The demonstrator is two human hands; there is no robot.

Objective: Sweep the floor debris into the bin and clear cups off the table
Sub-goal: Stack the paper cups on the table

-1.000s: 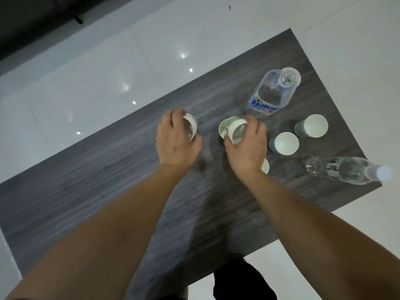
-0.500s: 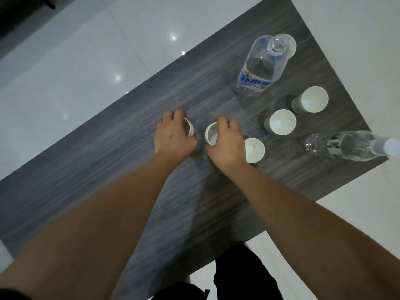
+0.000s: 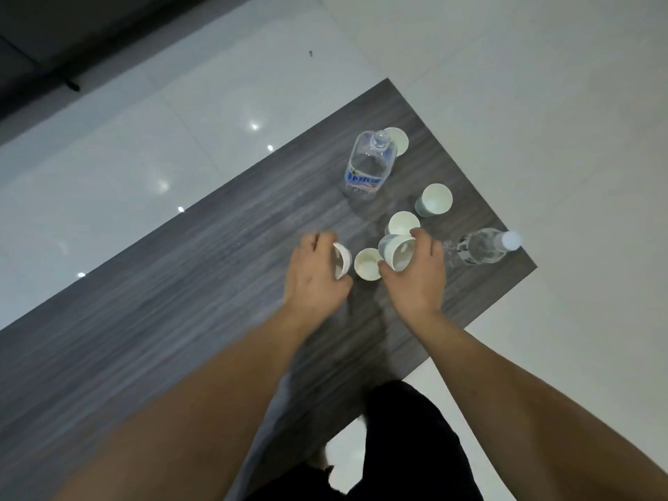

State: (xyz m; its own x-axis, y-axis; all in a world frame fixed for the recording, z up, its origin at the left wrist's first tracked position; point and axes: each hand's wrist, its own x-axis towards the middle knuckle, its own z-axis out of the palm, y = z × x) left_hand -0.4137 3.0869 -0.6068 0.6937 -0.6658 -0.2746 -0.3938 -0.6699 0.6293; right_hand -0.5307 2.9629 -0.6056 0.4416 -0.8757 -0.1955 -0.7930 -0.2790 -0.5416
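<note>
Two bare hands gather paper cups on a dark wood-grain table, seen from above.

The left hand (image 3: pixel 316 280) curls around a tilted white cup (image 3: pixel 341 260), its mouth facing three o'clock. The right hand (image 3: pixel 415 274) grips a second tilted cup (image 3: pixel 395 252) by rim and side, mouth facing the camera, probably angled for nesting into another. Between the hands, an upright cup (image 3: pixel 368 263) stands on the table (image 3: pixel 180 301), just beside both held cups. At twelve o'clock from the right hand stands another cup (image 3: pixel 403 223), with one more (image 3: pixel 433 199) at one o'clock. A clear bottle (image 3: pixel 367 166) stands farther off at eleven o'clock, partly hiding what may be another cup (image 3: pixel 399 141). A capped bottle (image 3: pixel 482 245) is at three o'clock. The cups sit clustered together, so stacking them looks the easiest way to clear them.
</note>
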